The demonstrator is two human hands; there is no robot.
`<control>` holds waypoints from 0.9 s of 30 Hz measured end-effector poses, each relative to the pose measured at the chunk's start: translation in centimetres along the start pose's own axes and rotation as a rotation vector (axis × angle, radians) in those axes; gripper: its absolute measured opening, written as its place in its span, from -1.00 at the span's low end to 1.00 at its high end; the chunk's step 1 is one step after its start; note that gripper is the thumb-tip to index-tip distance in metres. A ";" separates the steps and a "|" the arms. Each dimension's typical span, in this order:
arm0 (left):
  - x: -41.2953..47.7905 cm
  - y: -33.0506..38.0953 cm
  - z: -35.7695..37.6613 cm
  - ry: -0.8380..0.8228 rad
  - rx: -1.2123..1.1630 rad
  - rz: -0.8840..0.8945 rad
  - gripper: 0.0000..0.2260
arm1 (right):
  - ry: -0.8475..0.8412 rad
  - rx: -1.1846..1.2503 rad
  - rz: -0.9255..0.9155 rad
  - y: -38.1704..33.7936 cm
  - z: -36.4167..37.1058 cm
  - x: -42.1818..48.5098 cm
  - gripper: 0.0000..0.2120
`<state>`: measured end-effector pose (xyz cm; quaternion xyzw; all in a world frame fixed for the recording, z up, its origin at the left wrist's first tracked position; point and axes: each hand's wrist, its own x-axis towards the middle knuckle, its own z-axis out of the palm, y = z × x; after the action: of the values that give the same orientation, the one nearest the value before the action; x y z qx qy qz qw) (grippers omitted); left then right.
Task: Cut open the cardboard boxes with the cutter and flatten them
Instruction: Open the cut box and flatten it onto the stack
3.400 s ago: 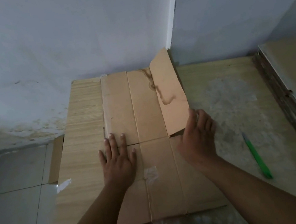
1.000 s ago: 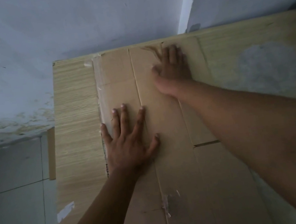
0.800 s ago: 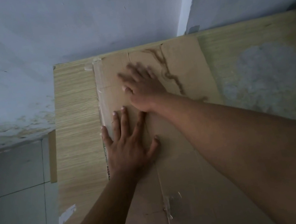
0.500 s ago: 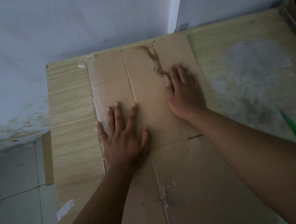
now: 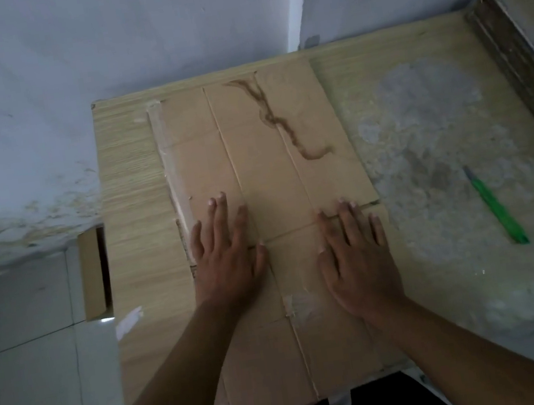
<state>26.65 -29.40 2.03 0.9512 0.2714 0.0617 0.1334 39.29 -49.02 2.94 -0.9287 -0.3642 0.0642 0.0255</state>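
A flattened brown cardboard box (image 5: 264, 168) with a dark stain on its far panels lies on the wooden table (image 5: 132, 194). My left hand (image 5: 227, 258) presses flat on its left middle, fingers spread and straight. My right hand (image 5: 357, 258) lies palm-down on the right middle, just below the slit between two flaps. The green cutter (image 5: 497, 209) rests on the table to the right, apart from both hands.
A stack of flat cardboard (image 5: 524, 77) lies along the table's right edge. Another cardboard piece (image 5: 92, 273) stands on the tiled floor against the table's left side. Walls close off the far side. The table's right half has a worn, whitish patch (image 5: 434, 149).
The raised right flap has been pushed down flat. My right hand swept over the far panels, then drew back toward me to the box's middle. My left hand stayed pressing.
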 end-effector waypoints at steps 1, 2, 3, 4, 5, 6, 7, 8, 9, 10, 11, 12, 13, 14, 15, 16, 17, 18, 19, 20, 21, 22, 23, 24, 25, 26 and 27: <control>-1.6 -0.2 0.1 -0.012 0.011 -0.025 -0.37 | 0.004 0.000 0.032 -0.1 0.1 0.1 -0.40; -3.2 -0.5 0.2 -0.027 0.019 -0.089 -0.37 | 0.010 0.003 0.073 -0.2 0.2 0.3 -0.39; -4.6 -0.8 0.2 -0.047 0.022 -0.173 -0.35 | 0.019 0.014 0.124 -0.3 0.2 0.5 -0.40; -5.8 -1.0 0.1 -0.073 0.027 -0.249 -0.34 | 0.033 0.034 0.185 -0.3 0.4 0.8 -0.40; -6.8 -1.2 0.0 -0.096 0.031 -0.300 -0.34 | 0.048 0.066 0.252 -0.3 0.5 1.1 -0.40; -7.4 -1.4 -0.1 -0.111 0.034 -0.317 -0.35 | 0.057 0.103 0.315 -0.2 0.6 1.4 -0.40; -7.7 -1.4 -0.3 -0.123 0.030 -0.313 -0.35 | 0.056 0.137 0.369 -0.3 0.6 1.7 -0.40; -7.8 -1.3 -0.5 -0.129 0.017 -0.308 -0.35 | 0.058 0.169 0.406 -0.3 0.6 1.9 -0.40; -7.7 -1.2 -0.8 -0.129 -0.010 -0.314 -0.34 | 0.072 0.201 0.431 -0.5 0.4 2.2 -0.39; -7.4 -1.1 -1.0 -0.131 -0.055 -0.336 -0.33 | 0.097 0.235 0.449 -0.6 0.1 2.4 -0.39; -7.2 -0.9 -1.4 -0.136 -0.111 -0.367 -0.30 | 0.123 0.266 0.462 -0.6 -0.4 2.7 -0.39; -6.9 -0.8 -1.8 -0.140 -0.159 -0.393 -0.28 | 0.142 0.294 0.471 -0.5 -0.9 2.9 -0.39; -6.6 -0.8 -2.1 -0.145 -0.199 -0.407 -0.25 | 0.149 0.323 0.486 -0.3 -1.5 3.1 -0.40; -6.3 -0.7 -2.6 -0.140 -0.245 -0.414 -0.22 | 0.149 0.360 0.518 0.1 -2.0 3.3 -0.41; -5.8 -0.5 -3.1 -0.117 -0.309 -0.426 -0.22 | 0.142 0.410 0.572 0.7 -2.4 3.5 -0.40; -5.4 -0.3 -3.5 -0.068 -0.396 -0.452 -0.25 | 0.133 0.473 0.636 1.4 -2.8 3.8 -0.40; -5.0 -0.1 -4.0 -0.006 -0.486 -0.501 -0.30 | 0.120 0.535 0.687 2.3 -3.1 4.1 -0.44; -4.5 0.3 -4.3 0.054 -0.562 -0.572 -0.35 | 0.101 0.577 0.703 3.2 -3.3 4.3 -0.50; -4.1 0.7 -4.6 0.104 -0.609 -0.644 -0.39 | 0.081 0.599 0.684 4.0 -3.7 4.5 -0.57; -3.6 1.3 -4.8 0.140 -0.619 -0.701 -0.44 | 0.072 0.610 0.643 4.8 -4.1 4.6 -0.63; -3.1 2.2 -4.9 0.164 -0.592 -0.737 -0.50 | 0.077 0.617 0.596 5.6 -4.6 4.6 -0.68; -2.6 3.3 -5.0 0.185 -0.553 -0.749 -0.57 | 0.090 0.629 0.550 6.4 -5.2 4.7 -0.71; -2.2 4.5 -5.0 0.207 -0.530 -0.754 -0.64 | 0.104 0.641 0.508 7.3 -5.8 4.8 -0.74; -1.7 5.8 -5.2 0.229 -0.530 -0.756 -0.70 | 0.117 0.651 0.469 8.2 -6.4 5.0 -0.77; -1.2 7.4 -5.5 0.250 -0.545 -0.750 -0.74 | 0.124 0.661 0.429 9.3 -7.0 5.2 -0.78; -0.8 8.9 -6.0 0.264 -0.551 -0.734 -0.76 | 0.127 0.670 0.392 10.5 -7.6 5.4 -0.79; -0.4 10.5 -6.5 0.286 -0.540 -0.709 -0.78 | 0.129 0.678 0.360 11.9 -8.1 5.5 -0.79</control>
<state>30.34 -36.79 11.27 0.7132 0.5694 0.2110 0.3502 52.39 -54.03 9.27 -0.9188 -0.1510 0.1259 0.3422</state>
